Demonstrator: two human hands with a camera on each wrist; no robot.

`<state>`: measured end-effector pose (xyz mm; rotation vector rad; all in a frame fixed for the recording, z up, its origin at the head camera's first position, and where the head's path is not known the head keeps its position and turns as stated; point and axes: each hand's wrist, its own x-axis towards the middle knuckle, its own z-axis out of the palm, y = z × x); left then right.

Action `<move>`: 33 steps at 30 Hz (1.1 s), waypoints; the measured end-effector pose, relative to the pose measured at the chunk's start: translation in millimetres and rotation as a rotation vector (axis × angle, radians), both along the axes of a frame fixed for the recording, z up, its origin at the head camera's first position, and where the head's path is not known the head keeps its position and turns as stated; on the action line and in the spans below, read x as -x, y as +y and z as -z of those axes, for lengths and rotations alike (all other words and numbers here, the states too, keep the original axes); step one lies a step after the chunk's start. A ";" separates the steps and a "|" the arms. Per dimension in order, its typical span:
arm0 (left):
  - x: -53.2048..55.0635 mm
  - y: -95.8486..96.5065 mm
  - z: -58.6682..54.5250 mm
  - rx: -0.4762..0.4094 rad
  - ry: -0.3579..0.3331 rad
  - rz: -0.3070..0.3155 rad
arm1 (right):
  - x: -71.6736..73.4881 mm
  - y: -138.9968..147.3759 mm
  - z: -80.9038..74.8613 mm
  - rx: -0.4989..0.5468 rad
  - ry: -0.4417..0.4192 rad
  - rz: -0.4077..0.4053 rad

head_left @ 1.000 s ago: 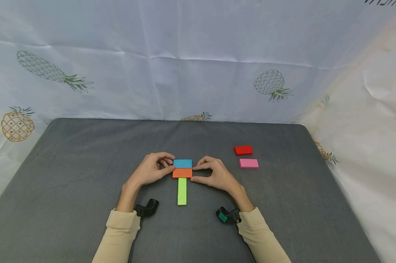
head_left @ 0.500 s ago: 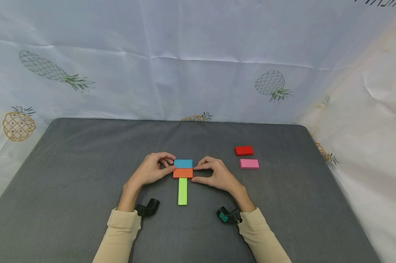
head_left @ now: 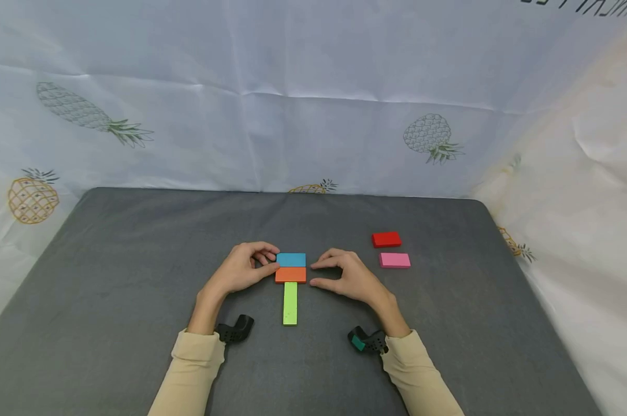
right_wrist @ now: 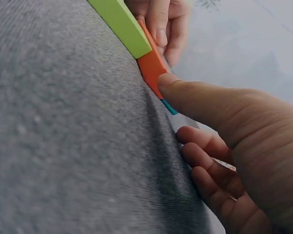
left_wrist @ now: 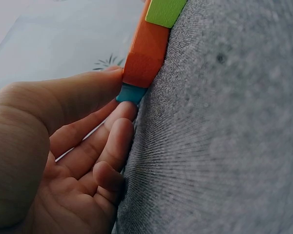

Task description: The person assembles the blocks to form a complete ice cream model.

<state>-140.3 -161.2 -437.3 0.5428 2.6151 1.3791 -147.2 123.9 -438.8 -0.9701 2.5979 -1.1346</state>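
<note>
On the table lie a blue block point(head_left: 290, 260), an orange block point(head_left: 290, 275) against its near side, and a lime green block point(head_left: 290, 304) running lengthwise toward me from the orange one's middle. My left hand point(head_left: 245, 267) is at their left ends: the thumb tip touches the orange block point(left_wrist: 145, 53) near the seam, and the fingertips lie by the blue block's end point(left_wrist: 131, 93). To the right of the blocks, my right hand point(head_left: 351, 276) holds nothing, its thumb and fingers spread with a small gap to the blocks in the head view.
A red block point(head_left: 386, 240) lies at the back right, with a pink block point(head_left: 394, 260) just nearer. The dark grey cloth-covered table point(head_left: 136, 260) meets a white pineapple-print curtain point(head_left: 318, 133) behind. Both wrists wear black camera mounts point(head_left: 235, 329).
My right hand has drawn back a little to the right, off the ends of the blue and orange blocks. The left hand and the blocks stay as they were.
</note>
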 end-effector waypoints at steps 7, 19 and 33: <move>-0.9 0.5 0.4 -0.006 0.003 -0.001 | 0.2 8.4 -12.5 -0.010 -0.006 -0.007; -1.3 0.1 0.6 -0.014 0.013 0.007 | -4.4 31.1 -22.8 -0.025 0.050 0.071; -1.4 -0.8 0.7 -0.016 0.007 0.010 | -5.6 63.9 -25.1 -0.003 0.129 0.133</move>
